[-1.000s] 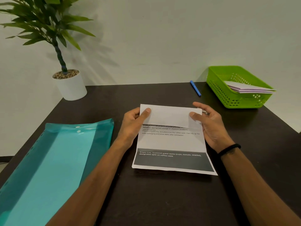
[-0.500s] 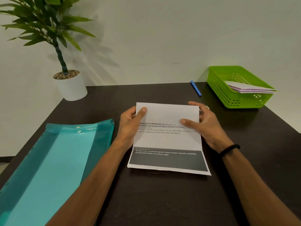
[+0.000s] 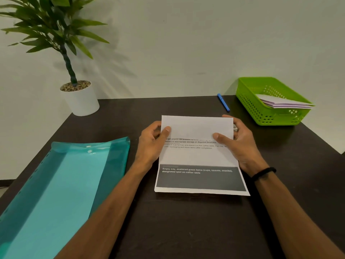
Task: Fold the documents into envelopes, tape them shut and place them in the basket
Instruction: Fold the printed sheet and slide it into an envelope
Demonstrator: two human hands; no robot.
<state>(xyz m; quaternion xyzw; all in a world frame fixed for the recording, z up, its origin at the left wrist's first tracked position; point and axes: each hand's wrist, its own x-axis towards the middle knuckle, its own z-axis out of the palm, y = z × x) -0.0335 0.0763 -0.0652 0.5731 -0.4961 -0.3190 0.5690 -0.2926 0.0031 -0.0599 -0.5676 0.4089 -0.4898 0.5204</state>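
A printed document [image 3: 197, 157] lies on the dark table [image 3: 168, 221], its top part folded toward me so the blank back shows. My left hand [image 3: 152, 144] pinches the folded flap at its left edge, thumb on top. My right hand [image 3: 239, 143] pinches the right edge, thumb lying on the flap. A grey printed band crosses the sheet's near end. The green basket [image 3: 261, 111] at the back right holds several folded paper envelopes [image 3: 283, 103].
A teal plastic document folder [image 3: 56, 193] lies at the left. A potted plant [image 3: 78, 98] stands at the back left corner. A blue pen [image 3: 223, 102] lies by the basket near the wall.
The folded flap has been pulled further toward me and covers more of the text. The sheet shifted slightly left, and my right thumb slid inward on the flap.
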